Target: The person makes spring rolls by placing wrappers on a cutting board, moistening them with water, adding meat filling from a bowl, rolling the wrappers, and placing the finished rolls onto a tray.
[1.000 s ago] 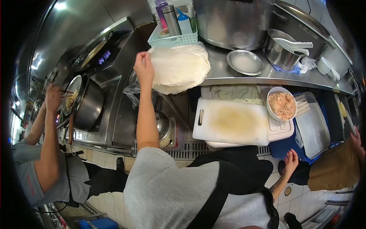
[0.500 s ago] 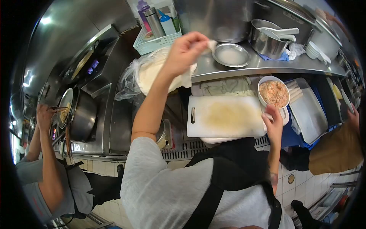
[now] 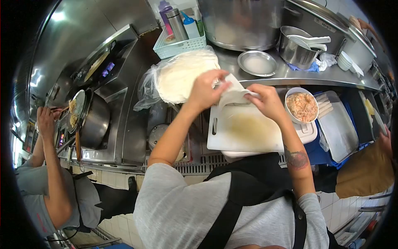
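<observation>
A thin white wrapper sheet (image 3: 233,92) hangs between my two hands above the back edge of the white cutting board (image 3: 248,128). My left hand (image 3: 209,89) pinches its upper left part, and my right hand (image 3: 265,99) grips its right side. The stack of pale wrappers (image 3: 186,74) lies in clear plastic to the left of my left hand. A white bowl of orange-pink filling (image 3: 302,107) stands right of the board. Beside it, several white rolls (image 3: 324,107) rest on a metal tray (image 3: 340,133).
A shallow metal dish (image 3: 257,63) with whitish liquid and a steel pot (image 3: 296,50) with ladles stand on the steel shelf. A green basket (image 3: 180,46) holds bottles. At left a co-worker's hand (image 3: 45,120) works over a large pot (image 3: 94,120); another person is at right.
My left hand has lifted a wrapper away from the stack and carried it right, over the board. My right hand has risen from the lower right and taken hold of it.
</observation>
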The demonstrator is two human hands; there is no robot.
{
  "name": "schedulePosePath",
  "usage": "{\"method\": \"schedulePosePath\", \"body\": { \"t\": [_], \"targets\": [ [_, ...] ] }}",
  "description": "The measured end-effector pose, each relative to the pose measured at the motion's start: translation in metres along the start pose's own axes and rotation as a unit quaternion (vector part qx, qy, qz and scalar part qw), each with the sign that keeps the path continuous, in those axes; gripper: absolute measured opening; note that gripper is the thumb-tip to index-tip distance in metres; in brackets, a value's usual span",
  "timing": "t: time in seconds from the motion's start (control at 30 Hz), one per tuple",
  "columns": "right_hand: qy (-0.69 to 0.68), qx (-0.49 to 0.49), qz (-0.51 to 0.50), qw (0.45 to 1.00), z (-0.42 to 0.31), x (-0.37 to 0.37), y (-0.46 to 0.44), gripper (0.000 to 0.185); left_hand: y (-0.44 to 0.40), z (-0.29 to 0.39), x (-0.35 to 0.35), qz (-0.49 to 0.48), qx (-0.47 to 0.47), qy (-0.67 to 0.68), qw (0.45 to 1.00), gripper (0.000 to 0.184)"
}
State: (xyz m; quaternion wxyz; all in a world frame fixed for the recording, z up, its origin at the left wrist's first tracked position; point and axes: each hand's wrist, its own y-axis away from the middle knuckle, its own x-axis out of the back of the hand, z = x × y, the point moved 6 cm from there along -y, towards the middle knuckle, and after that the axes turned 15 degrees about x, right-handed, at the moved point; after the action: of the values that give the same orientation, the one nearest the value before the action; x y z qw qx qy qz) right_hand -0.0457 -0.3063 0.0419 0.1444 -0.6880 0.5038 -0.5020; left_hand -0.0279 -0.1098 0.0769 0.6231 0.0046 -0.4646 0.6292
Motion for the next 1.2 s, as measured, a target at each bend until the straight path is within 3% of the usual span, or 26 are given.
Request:
{"method": "schedulePosePath", "body": {
  "t": [0.17,0.27,0.3,0.37,0.47,0.5,0.6,0.63,0.73,0.8,0.93,0.97,1.07,1.13,1.2],
  "targets": [
    [-0.052,-0.136,0.04,0.989,-0.014,0.044,0.033,0.021,-0.008,-0.121,-0.002,-0.057,0.154,-0.283,0.945,0.05],
    [0.0,-0.172,-0.03,0.985,-0.02,0.059,0.039,0.022,-0.002,-0.094,-0.016,-0.062,0.123,-0.256,0.957,0.059],
    [0.013,-0.152,-0.063,0.986,-0.009,0.056,0.046,0.024,0.002,-0.07,-0.022,-0.068,0.075,-0.193,0.976,0.063],
    [-0.13,-0.2,-0.09,0.967,-0.005,0.048,0.051,0.025,0.012,-0.031,-0.054,-0.202,0.042,0.056,0.977,0.075],
    [-0.234,-0.201,-0.099,0.946,-0.001,0.044,0.057,0.028,0.031,0.02,-0.111,-0.4,0.065,0.386,0.828,0.094],
    [-0.251,-0.188,-0.096,0.945,0.002,0.045,0.058,0.028,0.032,0.028,-0.125,-0.385,0.075,0.426,0.815,0.075],
    [-0.18,-0.148,-0.077,0.969,0.011,0.068,0.057,0.031,0.01,-0.001,-0.164,-0.439,0.186,0.388,0.789,0.043],
    [-0.094,-0.155,-0.075,0.981,0.018,0.078,0.06,0.027,-0.001,-0.003,-0.16,-0.373,0.176,0.387,0.825,0.025],
    [0.061,-0.238,-0.065,0.967,0.029,0.101,0.068,0.021,-0.025,-0.01,-0.133,-0.261,0.098,0.175,0.944,0.019],
    [0.084,-0.201,-0.025,0.976,0.027,0.101,0.074,0.014,-0.018,0.001,-0.115,-0.227,0.044,0.168,0.958,0.016],
    [0.115,-0.107,-0.013,0.988,0.006,0.071,0.11,0.021,0.046,0.001,-0.101,-0.148,-0.055,0.087,0.984,0.018],
    [0.101,-0.146,-0.024,0.984,0.003,0.058,0.127,0.028,0.069,-0.005,-0.104,-0.152,-0.036,0.074,0.985,0.019],
    [0.084,-0.131,-0.059,0.986,0.006,0.009,0.183,0.03,0.14,-0.026,-0.122,-0.194,0.042,0.049,0.979,0.021],
    [0.122,-0.135,-0.093,0.979,0.013,-0.014,0.217,0.029,0.183,-0.031,-0.141,-0.257,0.062,0.052,0.963,0.02],
    [0.123,-0.147,-0.053,0.98,0.016,-0.018,0.234,0.026,0.206,-0.023,-0.15,-0.258,0.036,0.02,0.965,0.019]
  ]
}}
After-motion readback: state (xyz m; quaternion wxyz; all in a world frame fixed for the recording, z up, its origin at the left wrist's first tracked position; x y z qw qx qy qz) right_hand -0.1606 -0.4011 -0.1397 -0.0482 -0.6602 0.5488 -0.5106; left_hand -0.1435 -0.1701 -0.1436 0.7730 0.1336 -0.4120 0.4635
